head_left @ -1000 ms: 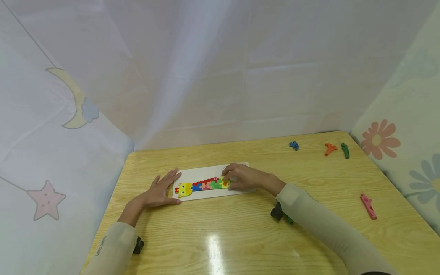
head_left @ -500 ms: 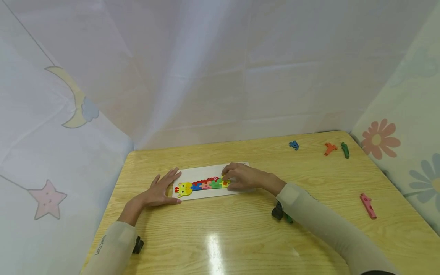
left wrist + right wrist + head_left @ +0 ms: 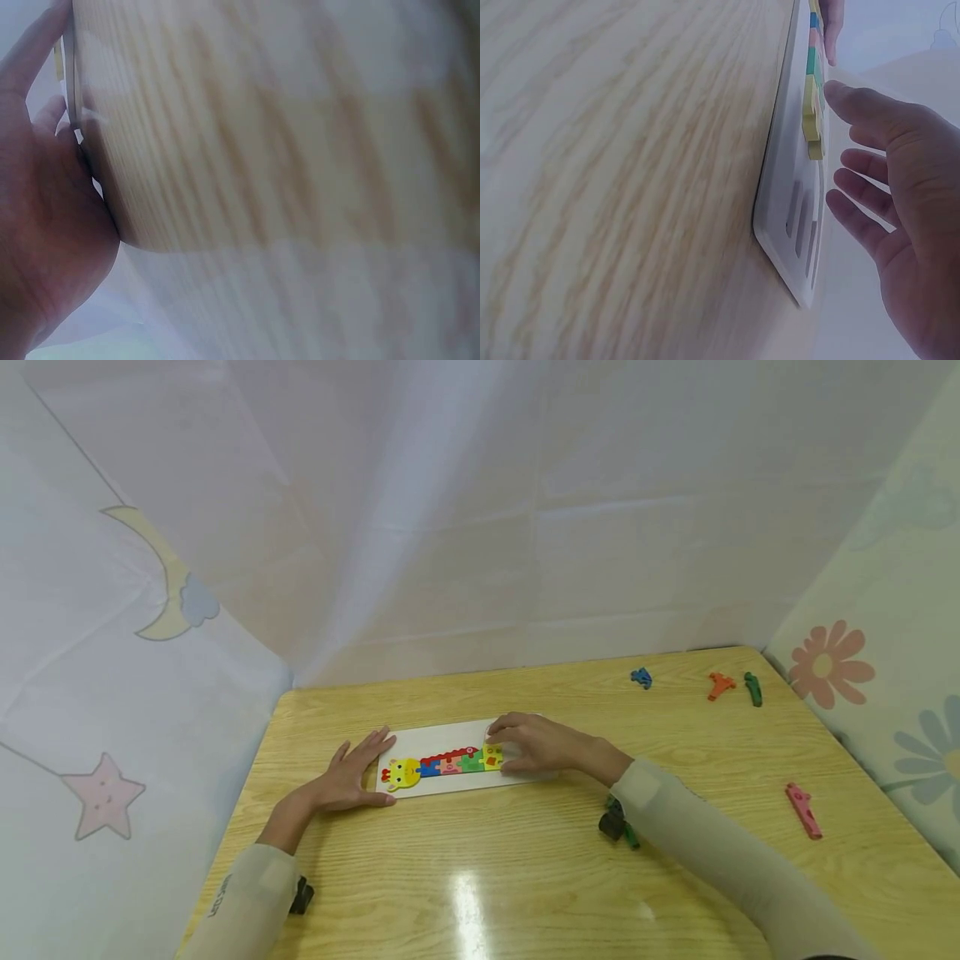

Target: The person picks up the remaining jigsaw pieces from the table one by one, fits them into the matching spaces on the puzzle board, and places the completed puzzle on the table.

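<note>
A white puzzle board [image 3: 427, 741] lies on the table with a giraffe's yellow head [image 3: 406, 773] at its left end. Blue, pink, green and red pieces run rightward from the head to a yellow piece [image 3: 492, 758]. My left hand [image 3: 351, 778] rests at the board's left end, fingers spread along its edge. Over the board's right part, my right hand [image 3: 546, 748] hovers with parted, relaxed fingers around the yellow piece. In the right wrist view the fingers of the right hand [image 3: 907, 172] are apart from that yellow piece [image 3: 810, 112], and recesses show in the board's near end.
A blue piece [image 3: 641, 677], an orange piece [image 3: 722, 685] and a green piece [image 3: 753, 689] lie at the back right. Farther forward on the right is a pink piece [image 3: 804, 811]. Another green piece [image 3: 631, 836] lies partly behind my right wrist camera [image 3: 611, 824].
My right hand has loosened its fingers from the yellow piece and drawn slightly right, so more of that piece shows. My left hand and the board have stayed put.
</note>
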The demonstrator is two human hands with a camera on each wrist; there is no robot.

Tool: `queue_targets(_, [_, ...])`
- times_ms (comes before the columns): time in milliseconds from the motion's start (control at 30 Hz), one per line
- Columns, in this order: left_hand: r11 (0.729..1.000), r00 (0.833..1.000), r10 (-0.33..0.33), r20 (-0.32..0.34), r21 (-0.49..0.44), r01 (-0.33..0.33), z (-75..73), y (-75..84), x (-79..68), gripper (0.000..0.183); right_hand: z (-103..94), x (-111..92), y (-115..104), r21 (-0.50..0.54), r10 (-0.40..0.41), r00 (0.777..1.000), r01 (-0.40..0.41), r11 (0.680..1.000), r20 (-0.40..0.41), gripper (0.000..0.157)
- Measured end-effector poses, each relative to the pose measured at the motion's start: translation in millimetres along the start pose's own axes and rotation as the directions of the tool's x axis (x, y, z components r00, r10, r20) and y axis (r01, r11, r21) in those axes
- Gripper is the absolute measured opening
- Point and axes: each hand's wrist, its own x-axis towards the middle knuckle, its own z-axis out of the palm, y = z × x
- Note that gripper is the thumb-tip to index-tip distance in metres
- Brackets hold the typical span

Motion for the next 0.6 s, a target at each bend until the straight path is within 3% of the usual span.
queue_targets(133, [1.000, 1.000, -0.002, -0.002, -0.004, 0.002, 0.1, 0.0, 0.0, 0.108, -3.8, -3.5, -0.2, 0.012, -0.013, 1.000, 0.013, 1.000, -0.018, 0.050])
queue_targets(367, [1.000, 1.000, -0.002, -0.008, -0.006, 0.002, 0.0, 0.1, -0.8, 0.108, -9.0, -8.9, 0.0, 0.015, 0.034, 0.999, -0.034, 0.999, -0.008, 0.051])
queue_targets(600, [0.997, 0.997, 0.061, -0.056, -0.035, -0.063, 2.5, -3.3, -2.5, 0.107, -16.5, -17.2, 5.5, -0.002, 0.053, 0.998, -0.053, 0.999, -0.018, 0.054])
